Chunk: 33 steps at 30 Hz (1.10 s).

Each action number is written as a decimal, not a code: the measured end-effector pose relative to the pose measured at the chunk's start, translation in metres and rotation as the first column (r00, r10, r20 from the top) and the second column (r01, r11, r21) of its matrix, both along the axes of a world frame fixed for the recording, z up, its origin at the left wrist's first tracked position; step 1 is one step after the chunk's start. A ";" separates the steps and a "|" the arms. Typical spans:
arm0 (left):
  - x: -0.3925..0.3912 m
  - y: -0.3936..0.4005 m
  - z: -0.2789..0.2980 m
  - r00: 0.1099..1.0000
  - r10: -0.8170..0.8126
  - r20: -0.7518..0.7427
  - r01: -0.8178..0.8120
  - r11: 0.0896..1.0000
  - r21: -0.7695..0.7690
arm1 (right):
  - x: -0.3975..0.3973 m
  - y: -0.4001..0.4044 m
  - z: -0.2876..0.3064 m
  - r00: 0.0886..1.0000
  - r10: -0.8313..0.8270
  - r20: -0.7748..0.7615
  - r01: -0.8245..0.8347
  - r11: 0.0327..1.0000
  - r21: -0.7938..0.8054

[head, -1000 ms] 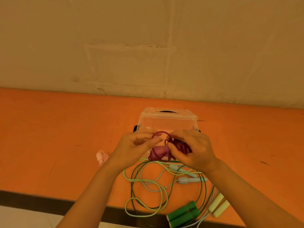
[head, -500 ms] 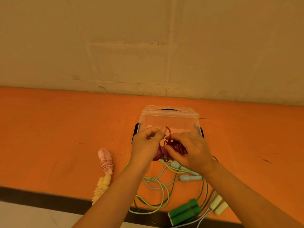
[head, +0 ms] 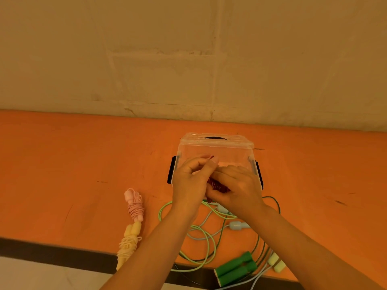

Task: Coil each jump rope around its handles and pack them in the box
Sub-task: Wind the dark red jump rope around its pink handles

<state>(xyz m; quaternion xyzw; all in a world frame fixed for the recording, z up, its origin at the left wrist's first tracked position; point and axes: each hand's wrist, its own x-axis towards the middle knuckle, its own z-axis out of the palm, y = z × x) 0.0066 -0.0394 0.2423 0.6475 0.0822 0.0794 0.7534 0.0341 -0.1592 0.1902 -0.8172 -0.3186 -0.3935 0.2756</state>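
Across the matte orange table (head: 62,164), a clear rigid plastic box (head: 215,150) stands near the wall. Just before it, left hand (head: 189,185) pinches the maroon rope (head: 217,186) end; right hand (head: 236,191) fingers clench its glossy coiled bundle. Loose green cords (head: 206,243) lie nearer, pink (head: 134,204) and cream (head: 127,241) wound bundles left.

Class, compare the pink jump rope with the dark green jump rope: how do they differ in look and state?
The pink jump rope is wound tightly round its handles; the dark green jump rope trails loose loops over the table. Pink lies left of the hands, green right at the table's edge. Both lie outside the box.
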 end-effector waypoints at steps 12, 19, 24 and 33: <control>0.001 0.024 -0.006 0.967 -0.094 -0.236 0.142 0.971 0.193 | 0.002 -0.007 0.009 0.998 -0.006 0.059 0.002 0.997 0.071; 0.002 0.021 -0.007 0.837 -0.313 -0.449 0.286 0.950 -0.129 | -0.006 -0.008 0.013 1.000 0.001 0.013 -0.001 1.000 0.026; 0.006 0.012 -0.012 0.978 -0.127 -0.165 0.125 0.992 -0.019 | -0.006 0.001 0.020 0.950 -0.106 -0.293 0.109 0.994 -0.006; 0.004 0.014 -0.014 0.993 -0.067 0.095 0.046 0.976 0.215 | -0.005 0.008 0.034 0.905 -0.286 -0.316 0.212 0.945 -0.249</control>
